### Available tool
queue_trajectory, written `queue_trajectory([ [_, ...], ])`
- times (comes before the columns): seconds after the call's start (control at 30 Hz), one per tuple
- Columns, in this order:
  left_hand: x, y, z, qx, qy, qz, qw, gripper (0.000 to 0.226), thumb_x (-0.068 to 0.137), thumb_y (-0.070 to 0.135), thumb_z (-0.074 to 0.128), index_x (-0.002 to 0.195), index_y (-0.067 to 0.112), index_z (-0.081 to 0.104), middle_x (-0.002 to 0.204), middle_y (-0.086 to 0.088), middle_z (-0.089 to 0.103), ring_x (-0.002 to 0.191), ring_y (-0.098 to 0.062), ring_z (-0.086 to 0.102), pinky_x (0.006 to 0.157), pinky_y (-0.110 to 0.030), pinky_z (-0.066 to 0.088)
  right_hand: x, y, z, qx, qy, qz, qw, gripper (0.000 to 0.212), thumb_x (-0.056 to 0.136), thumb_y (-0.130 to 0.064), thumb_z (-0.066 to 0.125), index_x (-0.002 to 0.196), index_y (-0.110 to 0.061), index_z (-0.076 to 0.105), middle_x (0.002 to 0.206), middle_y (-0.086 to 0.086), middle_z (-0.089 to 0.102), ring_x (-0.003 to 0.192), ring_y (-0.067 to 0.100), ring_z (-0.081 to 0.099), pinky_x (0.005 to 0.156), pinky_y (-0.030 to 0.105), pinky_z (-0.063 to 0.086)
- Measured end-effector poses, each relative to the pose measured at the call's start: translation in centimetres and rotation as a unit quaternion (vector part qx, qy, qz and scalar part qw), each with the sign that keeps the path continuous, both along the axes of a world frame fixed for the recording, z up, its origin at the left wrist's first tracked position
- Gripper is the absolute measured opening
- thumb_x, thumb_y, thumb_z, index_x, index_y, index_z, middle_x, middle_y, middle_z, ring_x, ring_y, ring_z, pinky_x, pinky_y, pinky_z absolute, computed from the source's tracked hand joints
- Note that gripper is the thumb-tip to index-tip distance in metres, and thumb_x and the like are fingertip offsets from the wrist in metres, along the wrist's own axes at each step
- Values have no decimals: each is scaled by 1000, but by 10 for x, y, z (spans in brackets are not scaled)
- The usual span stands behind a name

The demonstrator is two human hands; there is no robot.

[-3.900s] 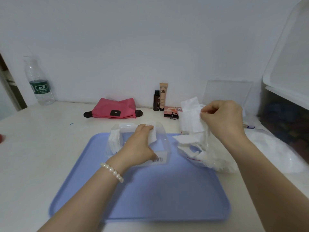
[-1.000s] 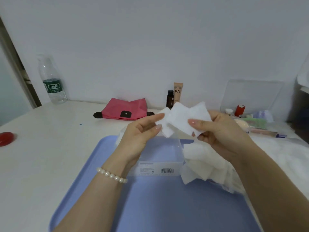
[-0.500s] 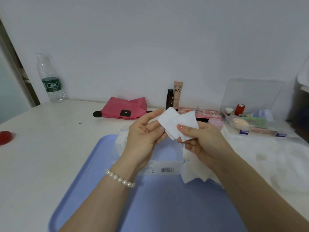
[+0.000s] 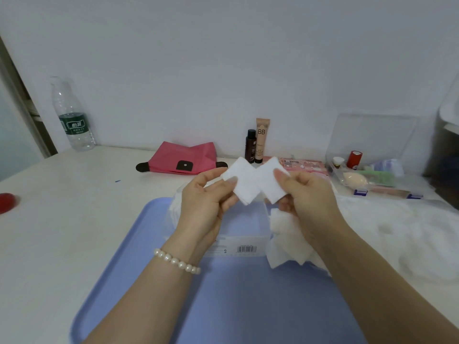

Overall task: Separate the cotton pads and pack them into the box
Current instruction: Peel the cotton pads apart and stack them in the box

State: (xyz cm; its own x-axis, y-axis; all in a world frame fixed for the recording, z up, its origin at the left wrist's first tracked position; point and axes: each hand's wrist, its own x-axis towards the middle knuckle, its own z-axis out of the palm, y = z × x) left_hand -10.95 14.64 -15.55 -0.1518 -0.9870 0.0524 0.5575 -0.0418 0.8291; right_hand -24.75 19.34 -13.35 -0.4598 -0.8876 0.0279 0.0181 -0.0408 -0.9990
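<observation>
Both hands are raised above a clear plastic box (image 4: 244, 227) with a barcode label, which stands on a blue tray (image 4: 248, 306). My left hand (image 4: 206, 202) pinches one white square cotton pad (image 4: 244, 183). My right hand (image 4: 305, 194) pinches a second white pad (image 4: 270, 181) beside it; the two pads touch or overlap at their inner edges. White pads show at the box's left end (image 4: 173, 207). A loose pile of cotton pads (image 4: 288, 242) lies on the tray right of the box, partly hidden by my right wrist.
Along the wall stand a water bottle (image 4: 73, 115), a pink pouch (image 4: 182, 158), a dark small bottle (image 4: 250, 146) and a BB tube (image 4: 262, 140). A clear organiser with cosmetics (image 4: 367, 175) sits back right. White plastic wrap (image 4: 409, 234) lies right; a red object (image 4: 7, 202) far left.
The two pads, overlapped half a second ago, have been drawn sideways so they now sit side by side. Both hands have moved slightly apart.
</observation>
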Motion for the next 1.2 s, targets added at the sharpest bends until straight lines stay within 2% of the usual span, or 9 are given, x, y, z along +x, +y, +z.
queue_trajectory([
  [0.07,2,-2,-1,-3,-23,10,1000,26,82,-8,61,106,3,57,82,-8,71,73,-18,70,66,-25,58,-4,1,5,-52,20,-45,997,21,91,-19,59,71,-13,64,66,-5,64,50,0,54,48,14,43],
  [0.23,-2,3,0,-6,-49,-24,999,22,82,-9,60,100,4,58,83,-11,71,71,-18,70,62,-25,58,5,6,9,-80,-49,104,990,9,80,-17,67,77,-11,72,79,10,68,71,22,54,67,35,47],
  [0.37,-4,7,2,-7,-40,-46,998,22,82,-9,60,101,2,58,84,-12,71,73,-17,70,68,-28,59,11,6,1,-42,-4,60,997,8,84,-10,65,79,-10,71,59,-3,66,45,1,53,47,15,40],
  [0.43,-4,7,3,2,-36,-53,998,22,84,-7,58,105,1,58,92,-15,70,77,-19,70,72,-30,59,11,6,-2,-38,0,28,999,5,84,-10,67,81,-9,71,61,-2,67,43,-1,53,43,11,39],
  [0.73,-4,8,5,27,2,-103,994,23,90,-4,48,111,-3,55,89,-14,72,76,-21,71,72,-31,59,12,3,-7,-55,18,-32,998,9,83,-8,68,74,-6,67,61,2,62,41,-2,51,42,9,38],
  [0.83,-5,10,7,19,20,-117,993,28,79,4,59,106,0,56,89,-14,71,77,-22,71,73,-32,59,11,2,-8,-57,41,-33,997,12,82,-9,68,70,-6,66,60,2,63,42,1,54,44,12,43],
  [1.03,-1,3,2,14,-51,-40,998,23,85,-6,58,107,2,58,93,-13,70,75,-16,70,70,-27,59,-22,3,12,-16,248,32,968,7,76,-18,76,78,-16,70,67,2,68,46,6,57,49,17,46],
  [1.13,5,-3,3,21,-66,-5,998,15,87,-4,56,97,8,55,85,-9,67,65,-13,67,62,-26,58,-49,14,31,48,386,95,916,13,69,-20,81,72,-24,69,61,-11,66,52,1,56,52,21,47],
  [1.2,4,-3,0,4,-112,24,993,19,88,-3,56,90,14,49,73,-6,62,57,-12,61,53,-23,55,-52,21,35,112,460,168,865,17,65,-25,83,77,-26,71,72,-13,66,64,-2,58,57,15,46],
])
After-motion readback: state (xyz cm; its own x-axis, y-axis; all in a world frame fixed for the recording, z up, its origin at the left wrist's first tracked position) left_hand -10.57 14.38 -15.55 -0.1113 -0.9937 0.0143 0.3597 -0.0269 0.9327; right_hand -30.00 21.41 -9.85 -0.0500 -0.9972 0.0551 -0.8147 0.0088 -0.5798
